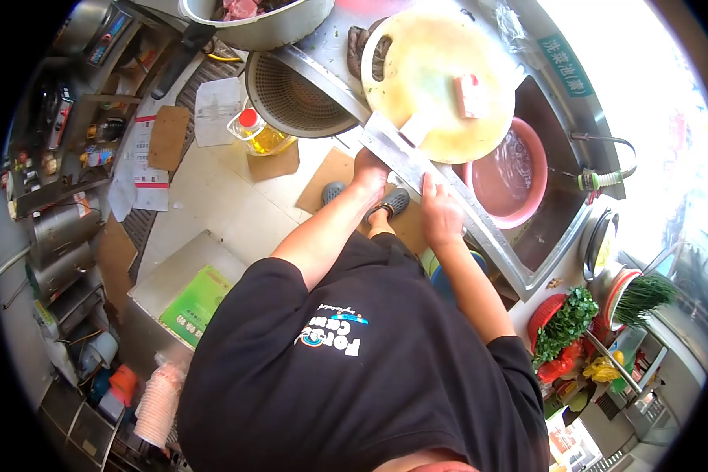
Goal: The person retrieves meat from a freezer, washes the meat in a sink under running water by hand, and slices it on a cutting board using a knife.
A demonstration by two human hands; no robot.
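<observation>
Steel rim (489,242): edging the sink (566,185), at my hands
Left hand (372,169): at the rim, grip I cannot tell
Right hand (443,211): same rim, thumb showing, grip unclear
Round board (440,75): beyond, bearing a small block (470,96)
Pink basin (540,173): in the sink
Floor (204,185): pale tiles

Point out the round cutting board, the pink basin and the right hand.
Round cutting board (433,71): head view, bare upper surface.
Pink basin (540,175): head view, right rim.
Right hand (443,214): head view, back of the hand.
</observation>
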